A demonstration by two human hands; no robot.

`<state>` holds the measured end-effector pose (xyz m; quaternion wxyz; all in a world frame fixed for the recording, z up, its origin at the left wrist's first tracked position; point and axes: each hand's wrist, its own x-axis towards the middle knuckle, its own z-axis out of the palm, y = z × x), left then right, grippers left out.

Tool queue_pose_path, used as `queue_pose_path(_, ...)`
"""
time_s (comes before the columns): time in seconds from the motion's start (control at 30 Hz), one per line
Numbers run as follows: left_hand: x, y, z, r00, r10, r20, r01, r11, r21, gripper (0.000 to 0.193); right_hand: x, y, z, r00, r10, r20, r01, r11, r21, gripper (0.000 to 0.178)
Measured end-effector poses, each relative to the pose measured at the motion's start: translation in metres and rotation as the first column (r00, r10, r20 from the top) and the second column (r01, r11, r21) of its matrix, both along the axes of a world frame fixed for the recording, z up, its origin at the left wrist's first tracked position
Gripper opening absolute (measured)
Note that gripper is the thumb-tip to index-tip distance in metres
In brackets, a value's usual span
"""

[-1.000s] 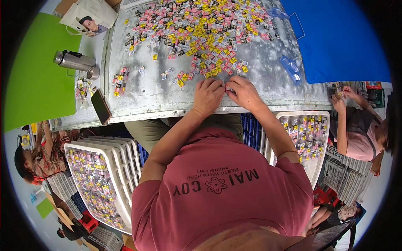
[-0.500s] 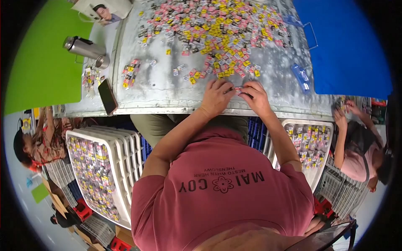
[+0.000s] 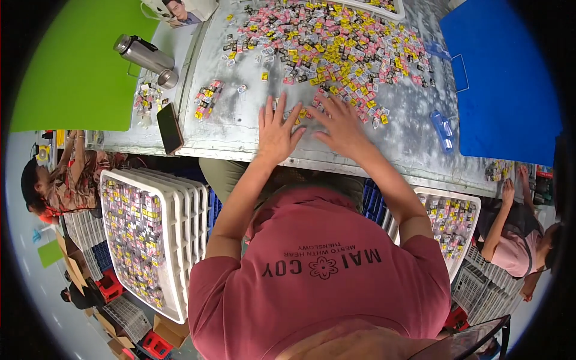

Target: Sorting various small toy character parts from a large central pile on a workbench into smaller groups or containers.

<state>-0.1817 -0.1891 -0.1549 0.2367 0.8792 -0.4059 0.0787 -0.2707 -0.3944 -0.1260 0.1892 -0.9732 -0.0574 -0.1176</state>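
Observation:
Small flat rectangular pieces in pink, yellow, black and white lie in a wide loose pile [image 3: 336, 54] across the metal table [image 3: 234, 135]. My left hand [image 3: 276, 133] rests palm down near the table's front edge, fingers spread. To its right, my right hand [image 3: 343, 127] also has its fingers apart, over the near end of the pile. A few pieces show between the two hands; any under the palms are hidden. Left of my left hand sits a separate compact group of the pieces [image 3: 209, 99].
A dark phone [image 3: 170, 129], a steel flask [image 3: 144, 54] and a bag [image 3: 183, 12] are at the left. A clear blue plastic holder [image 3: 442, 129] lies right, before a blue panel [image 3: 510, 78]. Filled white trays [image 3: 133, 240] flank me below the table. Co-workers sit on both sides.
Half a second ago my fingertips pinched a small piece together near the edge. Now it is out of my fingers, and both hands are spread and farther apart. The view has shifted.

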Motion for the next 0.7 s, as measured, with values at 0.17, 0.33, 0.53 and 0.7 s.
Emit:
queue_pose_path(0.17, 0.034, -0.005, -0.022, 0.994, 0.095, 0.045, -0.103, 0.971, 0.217, 0.066, 0.063, -0.002, -0.028, 0.986, 0.072, -0.15, -0.102, 0.973, -0.205, 0.076)
queue_pose_path(0.33, 0.066, -0.029, -0.019, 0.971, 0.226, 0.082, -0.239, 0.948, 0.208, 0.069, 0.103, -0.024, -0.033, 0.996, 0.09, -0.017, -0.092, 0.966, -0.243, 0.066)
queue_pose_path(0.53, 0.073, -0.021, -0.024, 0.99, 0.14, 0.029, -0.142, 0.987, 0.077, 0.068, 0.121, -0.039, -0.039, 0.988, 0.149, -0.037, -0.154, 0.96, -0.233, 0.055)
queue_pose_path(0.7, 0.053, 0.009, -0.024, 0.999, 0.04, 0.031, -0.039, 0.999, -0.009, 0.061, 0.098, -0.033, -0.039, 0.975, 0.221, -0.014, -0.222, 0.971, -0.091, 0.055)
